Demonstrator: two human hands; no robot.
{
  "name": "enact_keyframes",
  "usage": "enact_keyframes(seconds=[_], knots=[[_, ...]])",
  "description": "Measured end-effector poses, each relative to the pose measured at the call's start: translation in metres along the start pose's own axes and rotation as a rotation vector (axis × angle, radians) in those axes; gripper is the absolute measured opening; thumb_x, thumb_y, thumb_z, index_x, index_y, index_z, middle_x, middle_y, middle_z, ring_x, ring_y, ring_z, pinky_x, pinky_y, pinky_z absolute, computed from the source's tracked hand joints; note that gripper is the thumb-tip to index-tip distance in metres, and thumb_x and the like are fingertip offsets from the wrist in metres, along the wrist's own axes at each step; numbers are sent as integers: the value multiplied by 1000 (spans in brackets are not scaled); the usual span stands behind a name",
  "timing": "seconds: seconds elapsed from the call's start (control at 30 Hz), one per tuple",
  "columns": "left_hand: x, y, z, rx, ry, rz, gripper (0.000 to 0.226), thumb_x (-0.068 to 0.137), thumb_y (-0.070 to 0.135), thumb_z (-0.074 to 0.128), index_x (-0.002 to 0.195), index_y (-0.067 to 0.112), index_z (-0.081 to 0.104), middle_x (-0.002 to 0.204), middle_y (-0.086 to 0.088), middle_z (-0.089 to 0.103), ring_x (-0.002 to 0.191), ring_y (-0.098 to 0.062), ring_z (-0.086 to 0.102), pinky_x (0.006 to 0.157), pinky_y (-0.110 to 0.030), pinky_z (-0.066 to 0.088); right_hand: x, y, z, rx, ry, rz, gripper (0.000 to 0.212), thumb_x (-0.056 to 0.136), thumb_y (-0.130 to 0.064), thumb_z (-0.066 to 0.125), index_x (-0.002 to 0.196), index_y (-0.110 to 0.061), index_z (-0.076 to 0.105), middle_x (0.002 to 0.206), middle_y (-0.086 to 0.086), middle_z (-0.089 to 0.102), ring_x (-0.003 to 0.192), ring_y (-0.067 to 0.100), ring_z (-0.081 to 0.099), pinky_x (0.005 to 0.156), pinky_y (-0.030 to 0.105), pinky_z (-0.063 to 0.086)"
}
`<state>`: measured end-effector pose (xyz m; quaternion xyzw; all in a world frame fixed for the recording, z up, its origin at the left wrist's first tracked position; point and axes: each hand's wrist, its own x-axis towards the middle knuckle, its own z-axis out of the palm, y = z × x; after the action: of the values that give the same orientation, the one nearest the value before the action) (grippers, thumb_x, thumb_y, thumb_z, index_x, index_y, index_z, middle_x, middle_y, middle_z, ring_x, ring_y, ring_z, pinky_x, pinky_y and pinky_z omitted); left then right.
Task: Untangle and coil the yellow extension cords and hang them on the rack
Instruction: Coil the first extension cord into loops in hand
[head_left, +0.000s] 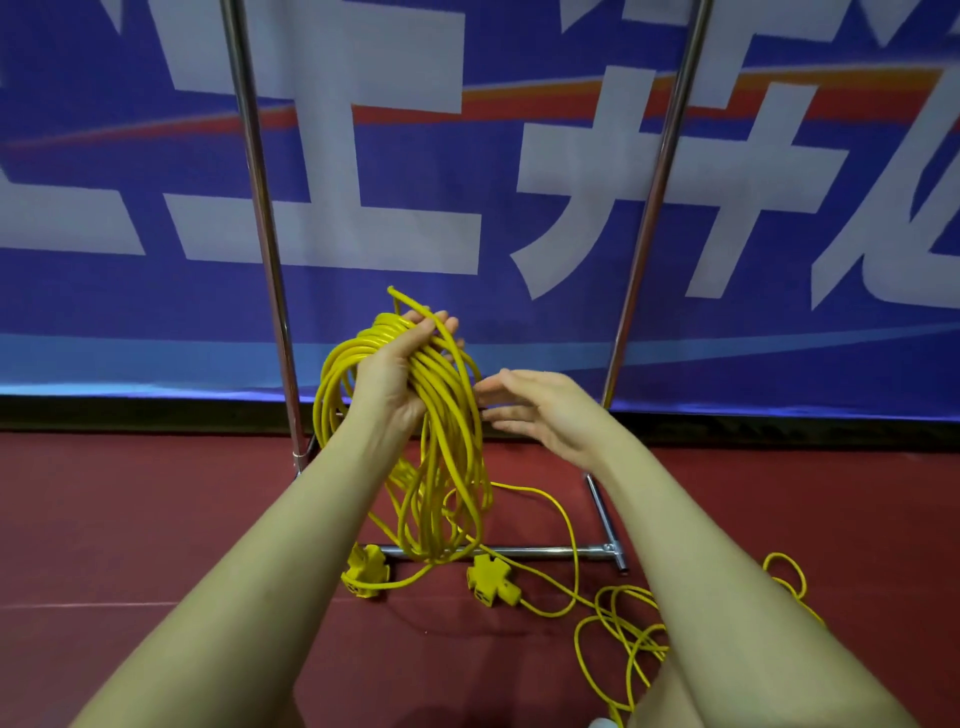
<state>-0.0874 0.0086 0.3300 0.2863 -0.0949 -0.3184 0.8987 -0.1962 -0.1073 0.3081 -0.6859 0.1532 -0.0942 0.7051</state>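
The coil (436, 415) of yellow cord hangs at frame centre, its top loops gripped by the left hand (400, 369). Just right, the right hand (540, 410) is spread flat, fingertips perhaps brushing the coil. Below, two sockets (491, 579) and loose cord (623, 634) lie on the red floor (156, 519) by the rack (519, 551).

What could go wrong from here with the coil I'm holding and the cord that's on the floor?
1. The left hand alone grips the coil; the right hand is open beside it, so loops may slip off.
2. The loose cord on the floor lies in overlapping loops by your legs and could knot or trip you.
3. The two socket heads lie by the rack's base bar and may snag when pulled.
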Motion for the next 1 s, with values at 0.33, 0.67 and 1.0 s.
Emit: enact_keyframes(seconds=[0.33,0.67,1.0], knots=[[0,18,-9,-57,36,60,15,95,-2,44,95,8,54,70,-3,72,67,-13,71,68,-30,57,6,-3,29,-84,-36,-81,7,87,-4,62,83,-10,63,74,1,64,57,6,59,67,24,53],[-5,24,-21,352,-29,-165,14,95,6,43,91,8,57,59,2,67,38,-6,50,47,-19,47,-4,-35,10,587,44,-209,19,101,-14,34,92,-9,50,49,-4,37,36,5,26,36,17,22],[-8,11,-36,603,-260,-434,22,91,-8,40,88,4,58,85,-13,73,76,-20,72,76,-29,56,8,-38,1,1174,233,-284,28,101,-8,27,77,-11,41,54,0,37,40,11,34,54,24,31]])
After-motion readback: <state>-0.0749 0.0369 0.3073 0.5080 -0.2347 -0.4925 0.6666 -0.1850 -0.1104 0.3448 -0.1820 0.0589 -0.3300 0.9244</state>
